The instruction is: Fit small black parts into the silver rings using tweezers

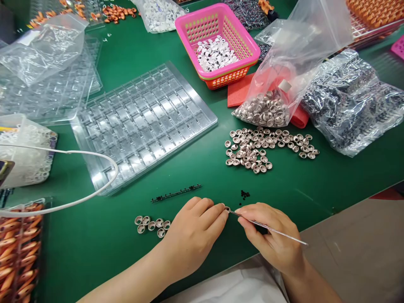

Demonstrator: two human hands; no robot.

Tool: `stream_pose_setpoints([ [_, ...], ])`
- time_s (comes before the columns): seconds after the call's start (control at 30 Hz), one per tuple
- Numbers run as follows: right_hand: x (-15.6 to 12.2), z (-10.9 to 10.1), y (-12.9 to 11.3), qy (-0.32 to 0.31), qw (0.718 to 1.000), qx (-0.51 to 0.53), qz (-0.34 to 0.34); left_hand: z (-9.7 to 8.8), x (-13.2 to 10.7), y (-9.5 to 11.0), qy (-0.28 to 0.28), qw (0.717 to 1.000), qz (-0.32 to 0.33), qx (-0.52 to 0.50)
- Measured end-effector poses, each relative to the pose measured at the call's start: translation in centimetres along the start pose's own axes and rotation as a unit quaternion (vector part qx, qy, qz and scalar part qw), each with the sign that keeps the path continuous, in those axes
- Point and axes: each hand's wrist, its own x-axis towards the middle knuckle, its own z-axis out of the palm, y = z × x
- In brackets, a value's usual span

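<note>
Steadiness, I judge, matters most here: your left hand (192, 233) lies by the near edge of the table (315, 185), its fingers (217, 216) pinched on one small metal cup (227, 208); your right hand (271, 235) has its fingers closed pen-fashion round a thin metal pick (268, 228), whose tip meets that cup; whether anything sits on the tip is too small to tell. Rest both wrists on the table so that only the fingertips move; pinch the cup lightly by its sides, since a hard squeeze could flick it away; bring the pick in along its own line rather than sideways. The tiny black bits (244, 194) lie just beyond the tip, the black strip (176, 193) just beyond your left hand, and the row of cups (151, 224) just beside its left; mind your knuckles do not scatter them.
</note>
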Motion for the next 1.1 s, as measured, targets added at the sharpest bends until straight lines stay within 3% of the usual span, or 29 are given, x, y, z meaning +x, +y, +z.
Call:
stream_pose_setpoints([
  [0.3, -0.3, 0.0, 0.1, -0.012, 1.000, -0.002, 0.000, 0.3, -0.1, -0.2, 0.016, 0.999, -0.026, -0.032],
  [0.57, -0.3, 0.1, 0.2, -0.014, 1.000, -0.006, 0.010, 0.8, 0.1, -0.4, 0.038, 0.990, -0.089, -0.107],
  [1.1, -0.5, 0.1, -0.1, 0.007, 0.999, -0.015, 0.027, 1.5, 0.4, -0.4, 0.042, 0.985, -0.122, -0.117],
])
